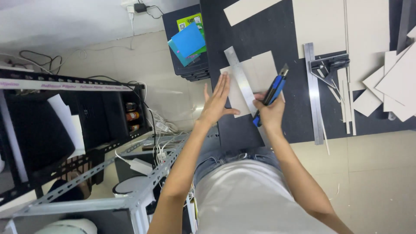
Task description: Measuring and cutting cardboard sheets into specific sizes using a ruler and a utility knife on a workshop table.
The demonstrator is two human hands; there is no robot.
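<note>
My left hand (218,102) lies flat and open on the card (253,82), empty. My right hand (269,113) grips the knife (272,93), blade pointing to 1 o'clock, just beside the ruler (241,80).

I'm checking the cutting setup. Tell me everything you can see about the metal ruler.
The metal ruler is a long, flat, silvery strip with fine edge markings. It lies slanted across a pale board piece on the dark mat. The right hand, gripping a blue utility knife, meets its near end; the left hand lies flat beside it.

Ruler (241,81) on board piece (253,82), on mat (260,34); square (318,86) right; shelving (65,130) left.
</note>
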